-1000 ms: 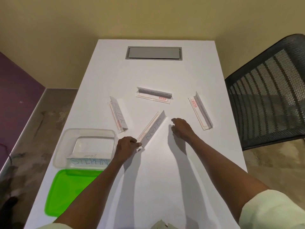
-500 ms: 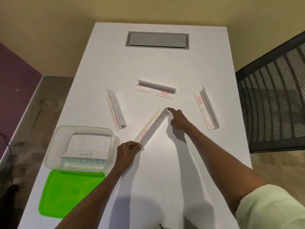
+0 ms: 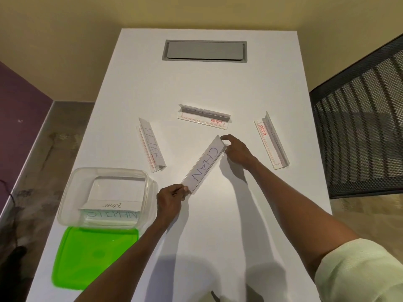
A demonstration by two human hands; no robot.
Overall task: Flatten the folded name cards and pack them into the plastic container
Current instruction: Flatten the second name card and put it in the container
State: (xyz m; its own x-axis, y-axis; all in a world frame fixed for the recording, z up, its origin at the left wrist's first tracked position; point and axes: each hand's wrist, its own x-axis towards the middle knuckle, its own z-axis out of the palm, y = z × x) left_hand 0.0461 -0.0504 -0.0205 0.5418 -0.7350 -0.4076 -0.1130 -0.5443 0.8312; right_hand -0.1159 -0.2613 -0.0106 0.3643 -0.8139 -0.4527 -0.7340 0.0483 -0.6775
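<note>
bench point(image 3: 218, 214) fills the frame; plastic container point(image 3: 72, 186) sits lower left with flattened cards inside. the chan card point(image 3: 202, 164) lies at centre, my left hand point(image 3: 170, 201) pinching its near end, my right hand point(image 3: 236, 150) its far end. light, springy card, i'd guess; best held at the ends.
</note>
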